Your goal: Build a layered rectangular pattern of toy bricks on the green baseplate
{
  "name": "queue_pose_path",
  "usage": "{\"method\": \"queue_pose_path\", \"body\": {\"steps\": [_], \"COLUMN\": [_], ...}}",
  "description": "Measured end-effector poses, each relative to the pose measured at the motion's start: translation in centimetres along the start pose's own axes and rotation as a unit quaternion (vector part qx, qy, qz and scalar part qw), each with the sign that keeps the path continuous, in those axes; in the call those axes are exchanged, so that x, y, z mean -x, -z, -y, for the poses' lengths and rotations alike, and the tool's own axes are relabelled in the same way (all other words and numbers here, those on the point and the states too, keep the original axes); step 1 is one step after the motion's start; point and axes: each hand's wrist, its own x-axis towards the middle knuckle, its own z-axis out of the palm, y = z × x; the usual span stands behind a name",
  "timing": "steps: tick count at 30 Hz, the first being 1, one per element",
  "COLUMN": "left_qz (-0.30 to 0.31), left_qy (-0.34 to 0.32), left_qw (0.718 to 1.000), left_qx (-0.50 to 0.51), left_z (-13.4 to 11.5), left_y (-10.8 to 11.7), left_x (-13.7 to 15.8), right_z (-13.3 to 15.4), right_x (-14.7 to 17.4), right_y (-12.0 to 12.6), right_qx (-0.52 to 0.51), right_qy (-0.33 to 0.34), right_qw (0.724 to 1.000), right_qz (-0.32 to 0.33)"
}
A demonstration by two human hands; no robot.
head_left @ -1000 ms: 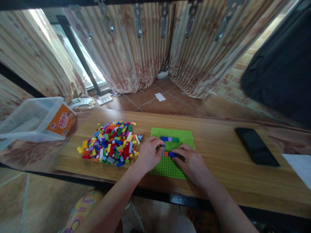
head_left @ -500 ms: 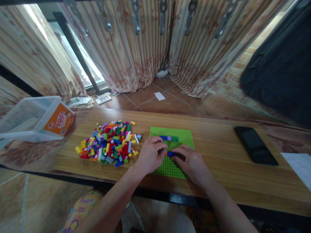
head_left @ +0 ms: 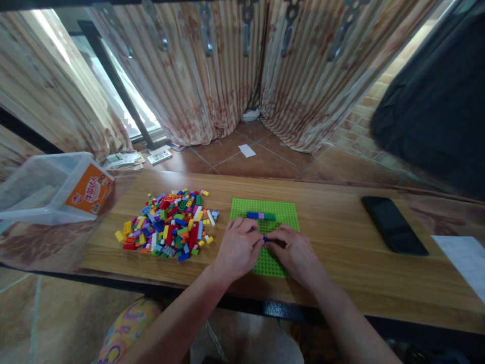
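Note:
Over the middle of a green studded baseplate (head_left: 278,270), my two hands meet fingertip to fingertip. A small dark blue toy brick (head_left: 267,239) shows between them, its right part pinched by my right hand (head_left: 297,250). My left hand (head_left: 237,248) is closed at the brick's left end; what lies inside its fingertips is hidden. Whether the blue brick touches the plate, I cannot tell. Just beyond my fingers, a short row of blue, purple and green bricks (head_left: 261,216) sits on the plate's studs.
A heap of mixed toy bricks (head_left: 166,227) lies left of the baseplate on the wooden table (head_left: 333,217). Further left stands a clear plastic box (head_left: 49,177) with an orange label. To the right are a black phone (head_left: 394,225) and white paper (head_left: 460,255).
My fingertips have drawn closer together around the blue brick, covering more of it. The orange piece seen beside it earlier is now hidden. The whole view has shifted slightly.

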Motion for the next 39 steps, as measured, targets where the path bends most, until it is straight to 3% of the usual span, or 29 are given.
{"method": "queue_pose_path", "body": {"steps": [10, 17, 24, 27, 32, 35, 39], "left_qz": [0.028, 0.058, 0.047, 0.041, 0.027, 0.022, -0.003], "left_qy": [0.048, 0.046, 0.047, 0.042, 0.034, 0.027, 0.025], "left_qw": [0.998, 0.997, 0.998, 0.998, 0.999, 0.999, 0.999], "left_qx": [-0.018, -0.033, -0.017, -0.012, 0.001, 0.000, 0.035], "left_z": [-0.5, -0.3, -0.3, -0.2, -0.2, -0.3, 0.1], "left_y": [0.1, 0.5, 0.3, 0.3, 0.3, 0.3, 0.8], "left_x": [-0.2, -0.8, -0.5, -0.6, -0.4, -0.2, -0.1], "right_z": [0.1, 0.3, -0.6, -2.0, -3.4, -3.3, -2.9], "right_x": [-0.3, -0.5, -0.2, -0.3, -1.2, -1.3, -1.1], "right_y": [-0.1, 0.0, 0.6, 1.6, 2.9, 2.9, 2.4], "right_qx": [0.032, 0.041, -0.078, -0.186, -0.276, -0.285, -0.257], "right_qy": [-0.015, -0.024, -0.017, -0.054, -0.163, -0.174, -0.152], "right_qw": [0.999, 0.999, 0.997, 0.981, 0.927, 0.920, 0.939], "right_qz": [0.009, 0.021, 0.023, -0.022, -0.196, -0.204, -0.170]}}
